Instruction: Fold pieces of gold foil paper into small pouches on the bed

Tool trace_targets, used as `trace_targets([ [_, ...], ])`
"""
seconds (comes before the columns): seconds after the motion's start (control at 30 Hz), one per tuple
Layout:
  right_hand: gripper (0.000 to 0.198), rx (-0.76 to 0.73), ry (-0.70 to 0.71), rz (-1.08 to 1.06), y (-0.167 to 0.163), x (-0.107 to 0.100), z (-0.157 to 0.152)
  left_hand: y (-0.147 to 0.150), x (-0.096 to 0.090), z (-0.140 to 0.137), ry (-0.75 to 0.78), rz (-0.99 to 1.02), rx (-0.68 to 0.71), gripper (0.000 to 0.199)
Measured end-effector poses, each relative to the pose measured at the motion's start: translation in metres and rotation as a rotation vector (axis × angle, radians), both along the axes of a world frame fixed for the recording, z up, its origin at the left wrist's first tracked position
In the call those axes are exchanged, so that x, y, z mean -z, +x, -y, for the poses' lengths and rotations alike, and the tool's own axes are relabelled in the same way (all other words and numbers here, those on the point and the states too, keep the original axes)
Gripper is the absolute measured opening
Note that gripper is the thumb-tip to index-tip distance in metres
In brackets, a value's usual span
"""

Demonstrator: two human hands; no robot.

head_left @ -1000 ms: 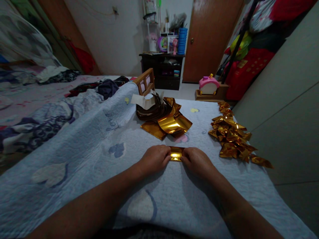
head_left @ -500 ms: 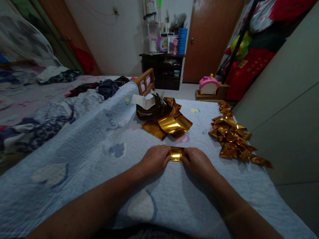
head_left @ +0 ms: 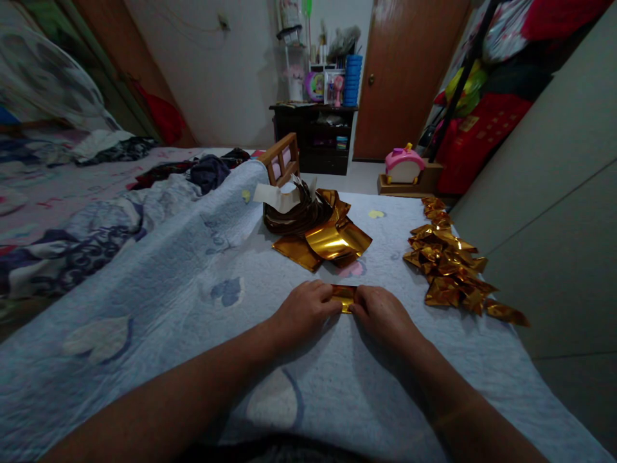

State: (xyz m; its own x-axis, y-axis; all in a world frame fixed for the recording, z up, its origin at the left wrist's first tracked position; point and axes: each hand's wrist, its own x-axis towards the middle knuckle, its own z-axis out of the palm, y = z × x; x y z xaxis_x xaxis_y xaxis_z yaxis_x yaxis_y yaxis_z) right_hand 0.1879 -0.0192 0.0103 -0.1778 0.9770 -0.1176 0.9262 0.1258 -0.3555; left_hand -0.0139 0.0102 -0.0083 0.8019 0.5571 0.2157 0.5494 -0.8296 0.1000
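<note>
Between my hands lies a small folded strip of gold foil paper [head_left: 344, 297], low over the quilted bed cover. My left hand [head_left: 308, 312] grips its left end, thumb stretched along the front edge. Closed on the right end is my right hand [head_left: 380, 312], its fingers curled and thumb at the near edge. Both hands hide the ends of the strip. Just beyond them, loose gold foil sheets [head_left: 337, 239] lie beside a dark, fanned stack of paper [head_left: 299, 212]. Several folded gold foil pieces [head_left: 448, 267] form a heap to the right.
The pale blue bed cover [head_left: 193, 328] drops at its right edge near a pale cabinet [head_left: 554, 257]. Behind the bed stand a pink toy case [head_left: 403, 166] on a cardboard box and a dark shelf [head_left: 311, 138]. Crumpled bedding [head_left: 159, 193] lies at left.
My left hand has shifted slightly to the right, its thumb now reaching further along the foil strip, so less of it shows. My right hand has hardly moved.
</note>
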Motion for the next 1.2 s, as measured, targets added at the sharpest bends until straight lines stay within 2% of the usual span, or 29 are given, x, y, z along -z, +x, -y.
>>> trace_targets([
  [0.07, 0.013, 0.0, 0.003, 0.004, 0.0, 0.0, 0.0, 0.0, 0.001, 0.002, 0.107, -0.021, 0.084, 0.013],
  [0.17, 0.013, 0.006, 0.01, 0.006, -0.001, 0.003, 0.0, 0.003, 0.002, 0.008, 0.182, -0.05, 0.135, 0.015],
  [0.47, 0.008, 0.006, 0.052, -0.02, 0.004, 0.001, 0.004, 0.008, 0.004, 0.019, 0.22, -0.08, 0.161, 0.017],
  [0.63, 0.014, -0.131, 0.232, -0.125, -0.003, 0.0, 0.009, 0.01, 0.004, 0.021, 0.213, -0.1, 0.133, 0.02],
  [0.7, 0.017, -0.229, 0.205, -0.256, -0.007, 0.005, 0.01, 0.01, 0.004, 0.022, 0.201, -0.104, 0.127, 0.021],
  [0.77, 0.017, -0.241, 0.178, -0.35, -0.009, 0.012, 0.009, 0.01, 0.003, 0.022, 0.187, -0.111, 0.126, 0.021],
  [0.9, 0.016, -0.156, 0.154, -0.291, -0.013, 0.02, 0.007, 0.008, 0.001, 0.018, 0.093, -0.089, 0.1, 0.018],
  [1.07, 0.016, -0.089, 0.135, -0.152, -0.019, 0.019, 0.007, 0.006, 0.0, 0.004, -0.247, 0.173, -0.023, 0.016],
  [1.2, 0.012, -0.074, 0.127, -0.093, -0.024, 0.014, 0.007, 0.004, -0.002, -0.005, -0.366, 0.127, -0.187, 0.007],
])
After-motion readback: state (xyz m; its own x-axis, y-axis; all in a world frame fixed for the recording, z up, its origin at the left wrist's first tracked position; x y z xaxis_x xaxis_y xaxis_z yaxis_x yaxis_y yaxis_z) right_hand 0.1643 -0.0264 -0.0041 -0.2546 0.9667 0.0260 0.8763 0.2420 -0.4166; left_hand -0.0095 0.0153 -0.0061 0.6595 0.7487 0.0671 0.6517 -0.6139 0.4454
